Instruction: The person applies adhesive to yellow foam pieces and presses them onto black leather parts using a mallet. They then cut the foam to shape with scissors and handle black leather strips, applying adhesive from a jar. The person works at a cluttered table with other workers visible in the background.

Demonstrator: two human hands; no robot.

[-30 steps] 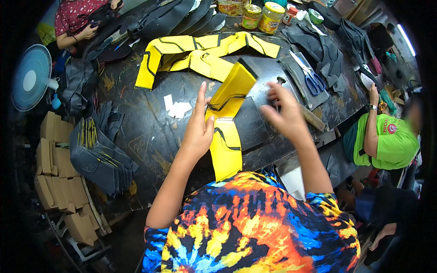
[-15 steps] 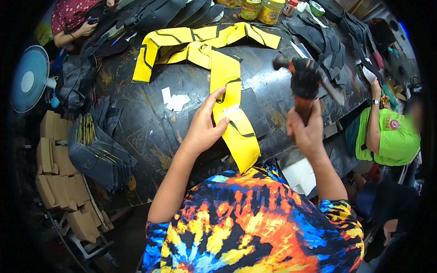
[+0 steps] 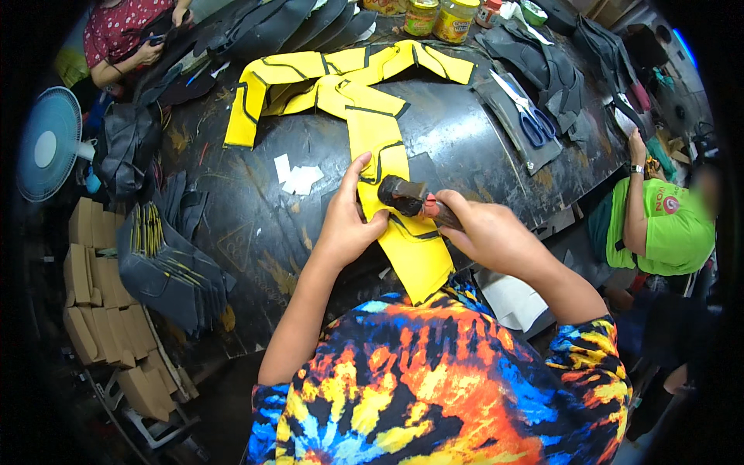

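Two-handed, lowers hammer (image 3: 403, 195) gripped in right hand (image 3: 494, 239) from two o'clock to striking range over yellow strip (image 3: 422, 267), with left hand (image 3: 346, 220) spread at nine.

Grips a hammer (image 3: 403, 196) in the right hand (image 3: 496, 236), holding the head over a yellow strip (image 3: 422, 262) with black bands; hard to tell whether touching. Lays the left hand (image 3: 346, 219) along the same strip, just beside the hammer head. Has more yellow pieces (image 3: 291, 68) farther along the dark table (image 3: 232, 232), white paper scraps (image 3: 306, 180) to the left and blue-handled scissors (image 3: 535, 126) to the right. Wears a tie-dye shirt (image 3: 442, 372). Faces 2 labelled jars (image 3: 456, 21) at the far side.
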